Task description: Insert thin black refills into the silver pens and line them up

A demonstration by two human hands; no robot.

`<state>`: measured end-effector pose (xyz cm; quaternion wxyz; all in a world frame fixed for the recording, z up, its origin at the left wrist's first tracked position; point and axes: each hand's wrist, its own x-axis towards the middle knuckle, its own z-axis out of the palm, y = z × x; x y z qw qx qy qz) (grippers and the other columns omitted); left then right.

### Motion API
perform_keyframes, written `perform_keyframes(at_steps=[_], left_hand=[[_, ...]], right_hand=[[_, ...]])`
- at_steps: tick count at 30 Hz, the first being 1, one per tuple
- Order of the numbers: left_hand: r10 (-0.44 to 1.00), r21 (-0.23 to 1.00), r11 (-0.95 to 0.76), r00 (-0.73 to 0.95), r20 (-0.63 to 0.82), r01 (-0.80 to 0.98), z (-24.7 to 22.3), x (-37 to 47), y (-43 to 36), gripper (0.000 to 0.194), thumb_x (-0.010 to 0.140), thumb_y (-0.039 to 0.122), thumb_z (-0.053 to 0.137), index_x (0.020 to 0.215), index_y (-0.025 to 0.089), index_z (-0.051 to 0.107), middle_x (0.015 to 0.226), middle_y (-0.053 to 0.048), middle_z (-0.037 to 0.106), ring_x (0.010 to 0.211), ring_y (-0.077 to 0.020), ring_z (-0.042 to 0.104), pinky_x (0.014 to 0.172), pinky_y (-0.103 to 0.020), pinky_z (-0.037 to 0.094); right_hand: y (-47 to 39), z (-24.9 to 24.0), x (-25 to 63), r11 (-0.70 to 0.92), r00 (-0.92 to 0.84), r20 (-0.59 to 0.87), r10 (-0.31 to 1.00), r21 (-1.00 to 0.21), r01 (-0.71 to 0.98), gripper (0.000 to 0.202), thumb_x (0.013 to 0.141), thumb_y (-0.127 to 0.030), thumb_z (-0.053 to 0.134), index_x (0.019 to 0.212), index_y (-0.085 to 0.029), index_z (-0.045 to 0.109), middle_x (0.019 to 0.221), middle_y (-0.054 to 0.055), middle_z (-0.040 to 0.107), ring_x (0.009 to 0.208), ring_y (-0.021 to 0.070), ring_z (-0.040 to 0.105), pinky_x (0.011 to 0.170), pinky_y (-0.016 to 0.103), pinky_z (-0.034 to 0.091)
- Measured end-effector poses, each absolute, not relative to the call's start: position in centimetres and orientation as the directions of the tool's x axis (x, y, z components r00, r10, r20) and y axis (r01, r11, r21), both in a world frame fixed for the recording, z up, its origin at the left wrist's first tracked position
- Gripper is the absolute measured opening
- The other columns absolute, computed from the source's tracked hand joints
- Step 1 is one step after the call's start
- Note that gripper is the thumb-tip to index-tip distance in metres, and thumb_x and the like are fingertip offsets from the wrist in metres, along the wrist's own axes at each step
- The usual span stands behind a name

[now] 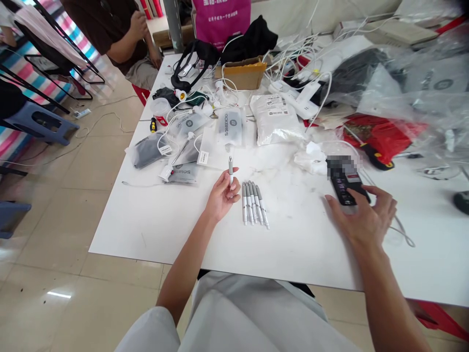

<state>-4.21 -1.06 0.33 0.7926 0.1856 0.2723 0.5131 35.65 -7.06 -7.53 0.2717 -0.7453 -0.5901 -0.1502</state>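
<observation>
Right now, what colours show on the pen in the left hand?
The pen in the left hand is grey and white, seen in the head view.

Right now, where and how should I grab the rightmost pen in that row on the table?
Probably pinch the rightmost pen around its middle, thumb and finger across it, reaching down from your right: it's slender, lies flat, points away from you, and the other pens crowd its left.

Pens white and grey; phone black; tabletop white; bag magenta; stool blue.
</observation>
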Motion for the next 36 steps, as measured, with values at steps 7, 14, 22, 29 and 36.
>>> perform_keyframes(at_steps=[7,14,22,29,36], left_hand=[[0.925,0.560,0.381,0.303,-0.231,-0.736,0.17,-3.75,-0.88,0.022,0.102,0.023,0.064,0.118,0.013,0.076,0.084,-0.004,0.054,0.070,-0.0118,0.049,0.061,-0.025,0.045],[0.933,0.618,0.360,0.280,-0.227,-0.699,0.05,-3.63,-0.92,0.033,0.093,0.015,0.074,0.125,0.019,0.075,0.098,-0.005,0.061,0.085,-0.0135,0.058,0.077,-0.027,0.047],[0.916,0.605,0.393,0.350,-0.193,-0.693,0.01,-3.81,-1.17,0.042,0.090,0.023,0.081,0.131,0.023,0.073,0.085,0.000,0.055,0.064,-0.0086,0.042,0.061,-0.024,0.039],[0.916,0.608,0.392,0.354,-0.190,-0.690,0.17,-3.92,-1.05,0.038,0.092,0.026,0.080,0.130,0.022,0.073,0.082,0.001,0.055,0.062,-0.0082,0.042,0.060,-0.024,0.039],[0.914,0.656,0.399,0.338,-0.226,-0.641,-0.20,-3.99,-1.00,0.026,0.094,0.030,0.079,0.116,0.019,0.074,0.078,0.001,0.056,0.055,-0.0066,0.036,0.054,-0.024,0.035]], right_hand=[[-7.07,-7.78,36.13,-0.157,0.280,0.574,0.770,-0.255,0.954,0.064,0.082,-0.072,0.075,0.121,-0.020,0.072,0.138,0.019,0.061,0.129,0.0378,0.056,0.111,0.056,0.041],[-7.18,-7.84,35.98,-0.173,0.295,0.543,0.787,-0.265,0.949,0.063,0.083,-0.070,0.077,0.123,-0.021,0.073,0.141,0.019,0.060,0.133,0.0390,0.054,0.113,0.057,0.041],[-7.07,-7.50,35.75,-0.236,0.353,0.524,0.776,-0.277,0.931,0.071,0.082,-0.077,0.070,0.123,-0.019,0.074,0.143,0.019,0.061,0.133,0.0396,0.054,0.112,0.056,0.039],[-6.95,-7.36,35.61,-0.274,0.372,0.506,0.778,-0.259,0.926,0.074,0.079,-0.080,0.070,0.122,-0.020,0.072,0.146,0.021,0.057,0.133,0.0423,0.049,0.110,0.060,0.038],[-7.03,-7.59,35.99,-0.236,0.341,0.536,0.772,-0.256,0.937,0.057,0.081,-0.070,0.075,0.114,-0.024,0.070,0.139,0.019,0.059,0.130,0.0413,0.053,0.105,0.059,0.038]])
